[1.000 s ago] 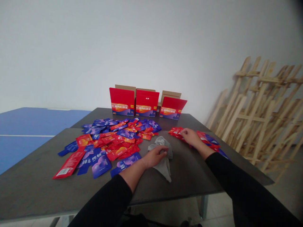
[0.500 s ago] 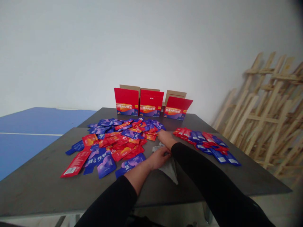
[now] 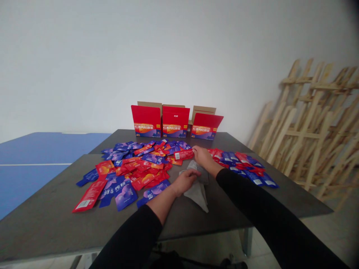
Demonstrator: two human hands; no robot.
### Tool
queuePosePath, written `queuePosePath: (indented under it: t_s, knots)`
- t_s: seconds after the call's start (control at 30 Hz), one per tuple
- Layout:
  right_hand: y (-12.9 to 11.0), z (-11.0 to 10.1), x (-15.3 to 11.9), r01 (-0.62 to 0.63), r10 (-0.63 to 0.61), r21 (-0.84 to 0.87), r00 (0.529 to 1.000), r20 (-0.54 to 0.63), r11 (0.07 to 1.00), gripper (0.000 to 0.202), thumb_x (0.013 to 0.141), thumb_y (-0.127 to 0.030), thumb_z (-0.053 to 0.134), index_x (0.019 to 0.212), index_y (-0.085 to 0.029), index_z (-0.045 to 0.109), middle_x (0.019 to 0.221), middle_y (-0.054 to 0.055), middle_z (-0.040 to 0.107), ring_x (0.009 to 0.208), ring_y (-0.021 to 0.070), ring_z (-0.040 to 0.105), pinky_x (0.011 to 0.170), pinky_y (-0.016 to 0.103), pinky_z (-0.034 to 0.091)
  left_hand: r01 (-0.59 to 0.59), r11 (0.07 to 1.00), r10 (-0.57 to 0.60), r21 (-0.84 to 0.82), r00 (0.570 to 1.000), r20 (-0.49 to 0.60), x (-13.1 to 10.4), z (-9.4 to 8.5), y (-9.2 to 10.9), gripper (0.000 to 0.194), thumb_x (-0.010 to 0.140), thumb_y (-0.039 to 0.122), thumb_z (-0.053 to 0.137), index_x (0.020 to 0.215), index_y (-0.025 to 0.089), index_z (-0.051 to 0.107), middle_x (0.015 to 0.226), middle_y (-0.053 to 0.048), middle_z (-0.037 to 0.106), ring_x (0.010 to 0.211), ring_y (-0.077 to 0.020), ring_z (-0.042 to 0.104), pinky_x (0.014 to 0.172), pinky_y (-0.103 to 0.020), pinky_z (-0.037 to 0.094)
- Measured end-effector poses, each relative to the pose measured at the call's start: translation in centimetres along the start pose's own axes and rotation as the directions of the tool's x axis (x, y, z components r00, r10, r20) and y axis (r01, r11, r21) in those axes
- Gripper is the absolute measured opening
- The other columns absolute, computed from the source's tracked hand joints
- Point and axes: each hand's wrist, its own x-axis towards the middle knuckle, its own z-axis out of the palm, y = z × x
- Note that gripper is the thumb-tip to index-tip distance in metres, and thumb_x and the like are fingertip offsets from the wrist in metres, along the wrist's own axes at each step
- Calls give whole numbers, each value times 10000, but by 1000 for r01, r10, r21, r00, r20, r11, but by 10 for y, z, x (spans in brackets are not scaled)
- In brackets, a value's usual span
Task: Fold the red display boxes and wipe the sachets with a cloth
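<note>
My right hand (image 3: 204, 157) pinches one end of a red sachet (image 3: 183, 154), its barcode side showing, at the right edge of a mixed pile. My left hand (image 3: 185, 182) is closed on a crumpled grey cloth (image 3: 198, 195), which spreads over the tabletop below both hands. Left of the hands lies the loose pile of red sachets (image 3: 143, 180) and blue-purple sachets (image 3: 125, 194), facing various ways. On the right, behind my right forearm, a second group of red and blue sachets (image 3: 257, 178) lies back side up.
Three red cartons (image 3: 147, 125), (image 3: 175, 125), (image 3: 204, 129) with raised flaps stand at the back of the dark table (image 3: 67, 220). A blue table (image 3: 42, 157) adjoins on the left. Wooden frames (image 3: 305, 127) lean against the wall at right.
My right hand has moved slightly right and up, and a red sachet now shows in its fingers. The left hand stays at the cloth. The view has shifted a little.
</note>
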Motion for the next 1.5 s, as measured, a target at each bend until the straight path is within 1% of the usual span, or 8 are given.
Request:
queuePosePath:
  t_s: [0.17,0.3,0.47,0.63,0.9,1.13,1.3,1.5]
  knots:
    - [3,-24,-27,51,17,321,978,-206,946,237,962,-253,417,1028,-194,637,718,22,701,702,163,668,703,259,477,252,692,-221,-676,966,134,2,-14,19,212,842,267,565,977,114,623,961,-142,693,891,-222,678,843,-347,509]
    - [6,-16,-56,247,-119,467,951,-287,849,235,957,-259,416,1000,-200,639,885,43,720,806,158,678,760,290,517,445,437,-193,-781,895,402,-5,-31,33,616,931,516,380,1254,8,516,1110,-237,656,966,-274,676,744,-344,546]
    - [12,11,-79,378,-202,507,908,-368,775,232,945,-291,448,1033,-220,650,1101,73,692,1051,191,636,950,378,495,500,282,-77,-819,862,501,-19,-37,43,594,955,488,374,1344,49,464,1167,-215,638,802,-168,672,672,-256,533]
    - [16,50,-78,130,98,583,934,-343,802,391,900,-316,481,1252,-160,552,1232,155,617,1140,235,602,986,422,482,375,322,-93,-870,926,365,-16,-35,44,517,930,493,438,1215,84,572,1042,-159,677,798,-194,653,701,-314,528]
    - [23,70,-74,-85,136,411,986,-98,908,619,719,-214,664,1323,-202,527,1260,126,612,1170,274,573,1012,434,449,270,375,-153,-887,961,228,-8,-34,42,534,900,569,474,1149,118,615,1046,-123,684,803,-202,653,677,-321,512]
    - [26,32,-89,292,-42,397,846,-531,870,454,728,-144,578,1176,-207,608,1123,110,597,1053,249,588,952,427,494,182,476,-234,-861,969,76,-4,-31,41,526,878,619,490,1085,157,632,960,-79,696,756,-170,649,667,-287,496]
    - [-3,31,-105,651,-540,220,739,-402,727,421,731,-203,658,1146,-257,611,1152,80,553,1057,238,544,914,410,494,326,497,-288,-804,936,202,-5,-32,36,644,824,715,471,989,121,661,755,-84,671,728,-215,648,743,-336,499]
    - [-16,37,-107,659,-587,144,733,-345,738,331,771,-208,608,1102,-233,620,1173,92,532,1070,254,489,944,430,458,483,512,-331,-710,874,356,-10,-22,33,621,821,719,468,902,135,661,679,-68,644,666,-216,644,684,-332,499]
